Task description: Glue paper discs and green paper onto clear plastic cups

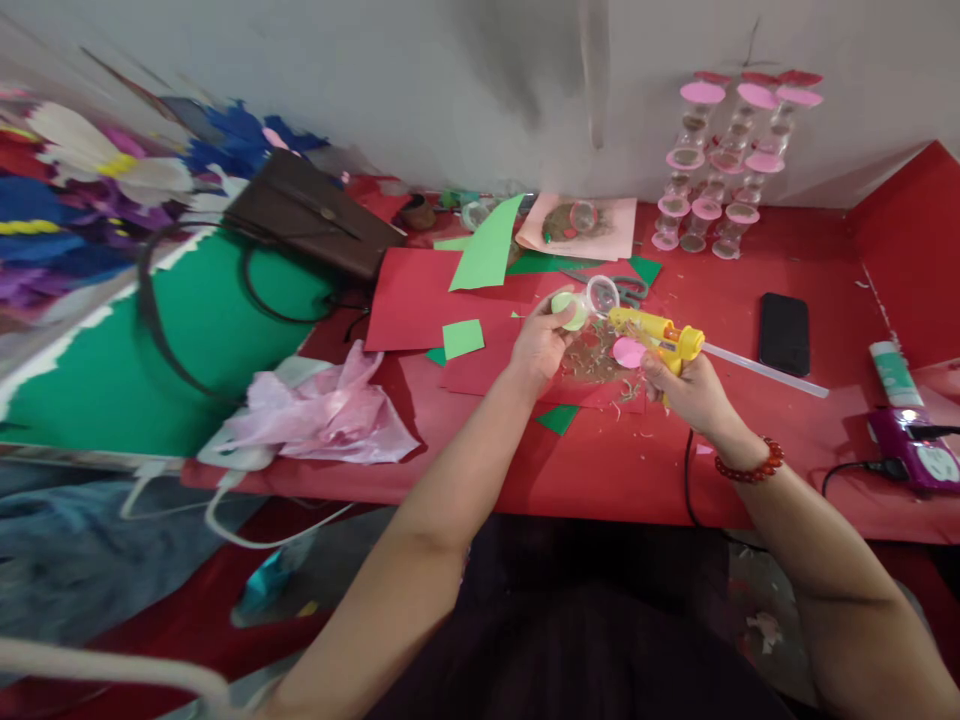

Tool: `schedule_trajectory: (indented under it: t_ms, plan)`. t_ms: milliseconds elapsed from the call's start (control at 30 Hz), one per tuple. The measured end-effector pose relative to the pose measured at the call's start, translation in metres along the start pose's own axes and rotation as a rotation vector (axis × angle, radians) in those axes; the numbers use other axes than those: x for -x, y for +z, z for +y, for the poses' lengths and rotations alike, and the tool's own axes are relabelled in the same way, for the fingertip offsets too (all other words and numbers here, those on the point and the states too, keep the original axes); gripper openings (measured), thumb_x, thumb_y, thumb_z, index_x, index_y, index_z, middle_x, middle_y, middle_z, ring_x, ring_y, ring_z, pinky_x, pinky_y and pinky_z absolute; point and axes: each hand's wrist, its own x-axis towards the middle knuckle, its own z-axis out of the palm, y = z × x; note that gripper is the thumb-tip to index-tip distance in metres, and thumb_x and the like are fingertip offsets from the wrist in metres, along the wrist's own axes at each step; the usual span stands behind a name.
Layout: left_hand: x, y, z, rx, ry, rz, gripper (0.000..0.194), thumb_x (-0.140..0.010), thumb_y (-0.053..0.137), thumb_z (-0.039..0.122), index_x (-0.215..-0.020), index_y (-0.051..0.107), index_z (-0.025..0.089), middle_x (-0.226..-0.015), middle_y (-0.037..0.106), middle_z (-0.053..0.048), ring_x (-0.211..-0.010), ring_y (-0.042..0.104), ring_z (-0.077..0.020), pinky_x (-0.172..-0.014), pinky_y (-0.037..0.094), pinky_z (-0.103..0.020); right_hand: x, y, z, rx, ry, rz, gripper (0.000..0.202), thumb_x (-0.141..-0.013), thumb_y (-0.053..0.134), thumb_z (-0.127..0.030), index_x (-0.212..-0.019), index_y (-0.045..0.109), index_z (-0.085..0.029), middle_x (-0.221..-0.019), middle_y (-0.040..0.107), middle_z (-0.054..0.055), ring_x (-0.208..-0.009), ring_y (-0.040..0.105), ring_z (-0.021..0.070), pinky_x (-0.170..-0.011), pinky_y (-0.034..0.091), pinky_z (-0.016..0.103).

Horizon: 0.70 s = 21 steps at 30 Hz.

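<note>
Between the fingers of my left hand (pixel 541 345) is a small clear plastic cup piece (pixel 602 296) with a light green disc (pixel 571 311) on its side. My right hand (pixel 688 388) is wrapped round a yellow glue gun (pixel 660 332), a long clear glue stick (pixel 765 368) poking out of its back. The gun's nozzle points left, close to the cup piece. A pink disc (pixel 628 352) shows just below the gun. Under both hands lies red paper with a brown patch (pixel 592 365) covered in thin scraps.
Grey scissors (pixel 631 289) and green sheets (pixel 487 250) lie behind my hands. A black phone (pixel 784 333) and purple power strip (pixel 919 450) are at right. Strung clear cups (pixel 706 170) hang behind. Leftward are a pink plastic bag (pixel 330 408) and brown handbag (pixel 311 212).
</note>
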Motion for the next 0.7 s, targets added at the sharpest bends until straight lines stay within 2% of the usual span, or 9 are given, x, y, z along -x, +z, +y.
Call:
schedule_trajectory:
  t_ms: [167,467,700]
  plan:
    - [0.0015,0.0016,0.0022,0.019,-0.008,0.015,0.026,-0.071,0.086,0.011,-0.092,0.075,0.021,-0.094,0.078,-0.003,-0.094,0.073,-0.0192,-0.095,0.058,-0.037,0.0,0.0003,0.0021,-0.014,0.006,0.005,0.052,-0.085,0.069,-0.069,-0.064,0.055,-0.023,-0.052,0.055,-0.002,-0.048,0.051,0.0114,-0.051,0.044,0.029]
    - [0.0,0.0018,0.0019,0.043,-0.033,0.052,0.042,-0.074,0.085,0.013,-0.113,0.076,0.026,-0.098,0.079,-0.003,-0.096,0.075,-0.0198,-0.094,0.058,-0.035,0.0004,-0.0003,0.0037,0.015,-0.008,-0.004,0.052,-0.088,0.067,-0.067,-0.064,0.053,-0.023,-0.052,0.054,-0.002,-0.048,0.048,0.0102,-0.049,0.041,0.028]
    - [-0.0004,0.0017,0.0028,0.088,-0.013,0.023,0.04,-0.075,0.083,0.008,-0.111,0.077,0.025,-0.096,0.079,-0.004,-0.092,0.075,-0.0196,-0.096,0.06,-0.037,0.0019,0.0002,0.0003,0.033,-0.018,-0.016,0.054,-0.087,0.066,-0.071,-0.066,0.052,-0.023,-0.052,0.053,-0.004,-0.047,0.046,0.0086,-0.048,0.039,0.026]
